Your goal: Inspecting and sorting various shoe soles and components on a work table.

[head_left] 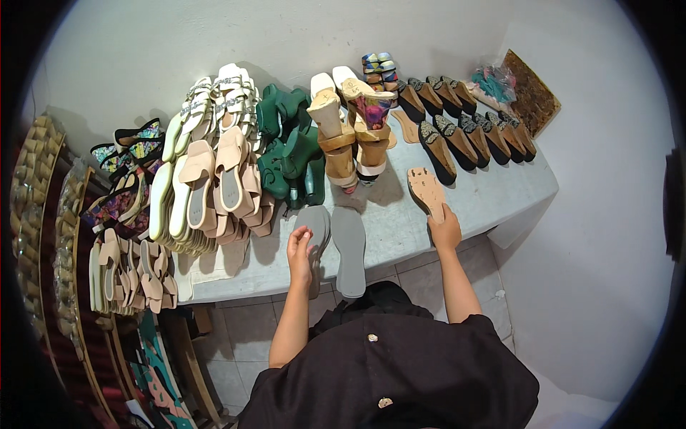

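Observation:
My right hand [446, 229] grips the narrow end of a tan insole [426, 189] and holds it over the front right part of the table. Small marks dot its wide end. My left hand [300, 256] is raised beside the flat grey soles, its fingers loosely curled and apart, with nothing seen in them. One grey sole [349, 250] lies at the table's front edge, its lower end jutting past it. Left of it, a small stack of grey soles [313, 220] is partly covered by my left hand.
Beige slides [196, 171], white strappy sandals [230, 89], green shoe lasts [293, 154] and tan heeled shoes [343, 136] crowd the table's left and middle. Black-edged mules [436, 151] stand at right. Racks [68, 236] flank the left side; a white wall [593, 214] bounds the right.

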Demonstrator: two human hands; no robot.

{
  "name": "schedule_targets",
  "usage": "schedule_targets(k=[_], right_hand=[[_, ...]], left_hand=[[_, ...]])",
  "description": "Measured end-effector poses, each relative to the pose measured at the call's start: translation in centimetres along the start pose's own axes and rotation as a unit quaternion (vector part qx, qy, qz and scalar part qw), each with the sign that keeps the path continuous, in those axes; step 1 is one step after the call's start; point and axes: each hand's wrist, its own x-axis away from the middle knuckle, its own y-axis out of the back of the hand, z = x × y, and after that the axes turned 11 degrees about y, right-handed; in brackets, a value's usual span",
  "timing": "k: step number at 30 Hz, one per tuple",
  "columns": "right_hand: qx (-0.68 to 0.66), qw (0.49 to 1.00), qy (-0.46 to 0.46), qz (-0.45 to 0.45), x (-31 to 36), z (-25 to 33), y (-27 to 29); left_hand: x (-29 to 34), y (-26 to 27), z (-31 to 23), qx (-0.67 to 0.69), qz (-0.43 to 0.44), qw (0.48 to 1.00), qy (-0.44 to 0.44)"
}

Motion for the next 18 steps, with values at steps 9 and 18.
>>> schedule_targets(k=[9, 18], right_hand=[[-0.019, 0.999, 0.004, -0.027, 0.9, -1.5, -1.7], [0.109, 0.994, -0.016, 0.019, 0.9, 0.7, -1.0]], left_hand=[[0.0, 1.4, 0.5, 0.003, -0.030, 1.000, 0.008], [0.4, 2.5, 1.8, -0.046, -0.054, 0.997, 0.039]])
